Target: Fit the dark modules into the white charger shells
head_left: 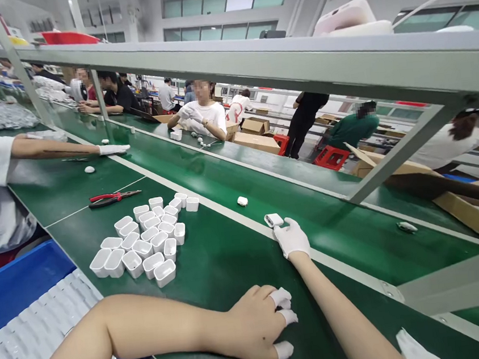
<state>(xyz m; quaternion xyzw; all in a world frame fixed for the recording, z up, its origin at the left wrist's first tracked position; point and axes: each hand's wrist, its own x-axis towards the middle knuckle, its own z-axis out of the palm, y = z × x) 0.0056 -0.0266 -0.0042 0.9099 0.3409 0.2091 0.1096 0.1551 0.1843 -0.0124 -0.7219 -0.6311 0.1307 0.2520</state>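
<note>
My right hand (292, 238), in a white glove, reaches to the near edge of the green belt. Its fingertips close on a small white plastic case (273, 220), whose open side shows some darker parts. My left hand (261, 324) rests palm down over the green worktop (214, 262), white finger cots on several fingertips. Those fingers are bent but apart, with nothing visible in them. Farther left on the worktop stands a cluster of small white open-topped plastic housings (143, 248).
Pliers (115, 198) with red and black handles lie beyond the housings. Small white parts (242, 201) sit on the belt (205, 174). A blue crate (27, 281) of white pieces stands lower left. A co-worker's gloved hand (114, 149) reaches in. A metal shelf beam (227, 61) crosses above.
</note>
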